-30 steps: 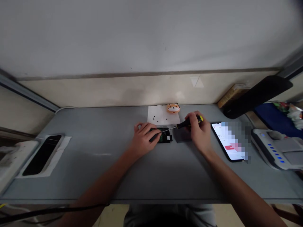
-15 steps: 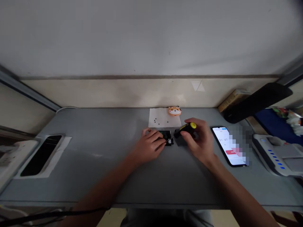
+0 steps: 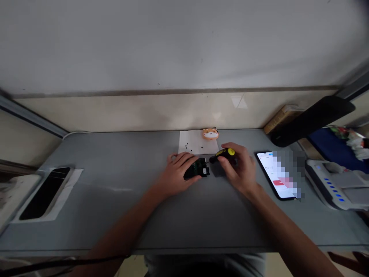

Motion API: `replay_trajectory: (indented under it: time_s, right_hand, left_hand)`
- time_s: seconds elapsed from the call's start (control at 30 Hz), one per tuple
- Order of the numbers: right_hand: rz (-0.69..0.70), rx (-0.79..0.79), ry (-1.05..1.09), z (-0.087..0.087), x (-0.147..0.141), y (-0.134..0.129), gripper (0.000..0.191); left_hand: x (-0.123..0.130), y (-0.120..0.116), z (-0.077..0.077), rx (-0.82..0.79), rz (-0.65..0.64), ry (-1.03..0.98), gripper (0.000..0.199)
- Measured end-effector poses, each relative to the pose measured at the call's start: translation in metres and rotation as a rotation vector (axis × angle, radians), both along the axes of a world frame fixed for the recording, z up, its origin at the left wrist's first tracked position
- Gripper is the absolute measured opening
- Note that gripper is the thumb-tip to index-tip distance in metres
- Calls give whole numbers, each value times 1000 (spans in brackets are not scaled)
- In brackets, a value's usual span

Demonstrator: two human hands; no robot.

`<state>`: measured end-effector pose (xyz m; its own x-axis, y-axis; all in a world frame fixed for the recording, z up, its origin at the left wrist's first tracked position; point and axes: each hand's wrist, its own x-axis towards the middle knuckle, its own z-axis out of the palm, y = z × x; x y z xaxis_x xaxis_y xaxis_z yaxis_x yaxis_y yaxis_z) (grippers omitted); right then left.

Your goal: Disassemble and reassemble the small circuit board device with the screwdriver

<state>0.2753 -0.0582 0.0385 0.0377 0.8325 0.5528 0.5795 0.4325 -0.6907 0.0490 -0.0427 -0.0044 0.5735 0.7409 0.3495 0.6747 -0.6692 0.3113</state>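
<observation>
My left hand (image 3: 180, 171) lies over a small dark circuit board (image 3: 198, 167), fingers across its far side and thumb along its near edge. The board shows green in the middle and black at its right end, where there is a small white label. In my right hand (image 3: 240, 165) is a black and yellow screwdriver (image 3: 224, 154), slanting down to the left. Its thin tip is at the board's upper right corner; whether it touches is too small to tell. A dark flat piece (image 3: 219, 171) lies below the screwdriver, partly behind my right hand.
Behind the board, white paper (image 3: 196, 140) carries several tiny black screws (image 3: 186, 147) and an orange animal-faced case (image 3: 210, 134). A lit phone (image 3: 276, 175) and power strip (image 3: 331, 184) lie right, a black cylinder (image 3: 314, 121) behind them. Another phone (image 3: 46, 192) lies far left.
My left fingers have drawn back from the board's right end, baring more of its green part. The screwdriver's tip has shifted to the board's upper right corner. The view has moved slightly.
</observation>
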Motion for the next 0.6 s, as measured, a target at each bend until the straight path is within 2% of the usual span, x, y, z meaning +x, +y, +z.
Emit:
replay_trajectory:
  time_s: [0.17,0.37,0.6]
  right_hand:
    - [-17,-16,-17,-6,1,3,28]
    - [-26,-82,1,-6,0,5,30]
    - [-19,-101,-1,-6,-1,5,31]
  left_hand:
    - [-2,2,-4,-83,-38,28,55]
    - [-2,4,-9,-76,-45,16,55]
    - [-1,5,-8,-79,-52,16,52]
